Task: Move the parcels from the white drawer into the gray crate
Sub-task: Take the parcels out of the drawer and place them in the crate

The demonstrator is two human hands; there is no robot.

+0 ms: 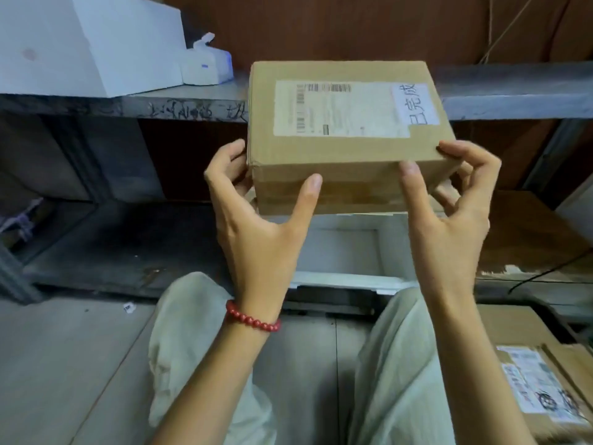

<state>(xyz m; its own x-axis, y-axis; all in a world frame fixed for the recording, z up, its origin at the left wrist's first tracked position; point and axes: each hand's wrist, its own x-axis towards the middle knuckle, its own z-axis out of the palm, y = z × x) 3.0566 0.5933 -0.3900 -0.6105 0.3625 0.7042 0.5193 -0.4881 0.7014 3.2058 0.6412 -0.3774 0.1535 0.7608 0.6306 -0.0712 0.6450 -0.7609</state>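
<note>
Wall: reddish-brown wood panelling point(353, 27) fills the background of the head view, with thin cords hanging at the upper right.
Upper shelf: a grey metal shelf board point(192, 104) runs across the frame, its front edge scuffed and scrawled with dark marks.
On that shelf: a large smooth white box point(90, 43) stands at the left, with a small white plastic device point(205, 65) just beside it.
Lower shelf: a dark, worn board point(128, 245) lies underneath.
White drawer: an open white drawer point(337, 281) with a flat, pale bottom lies directly under the lifted parcel.
Floor: smooth grey floor point(64, 364); knees in pale, creased trousers point(199, 332) fold over it.
Parcel: a brown rectangular cardboard parcel point(346, 149) is held in the air above the drawer and in front of the upper shelf. Its top carries a printed white shipping label point(340, 109) and a white handwritten sticker point(415, 104).
Left hand: the left hand point(256, 213) has its grip on the parcel's left end, thumb on the front face. A red bead bracelet point(252, 317) circles the wrist.
Right hand: the right hand point(449, 213) has its grip on the right end, thumb on the front edge and fingers curled round the corner.
Lower right: another labelled cardboard parcel point(539, 380) lies flat; what holds it is unclear.
</note>
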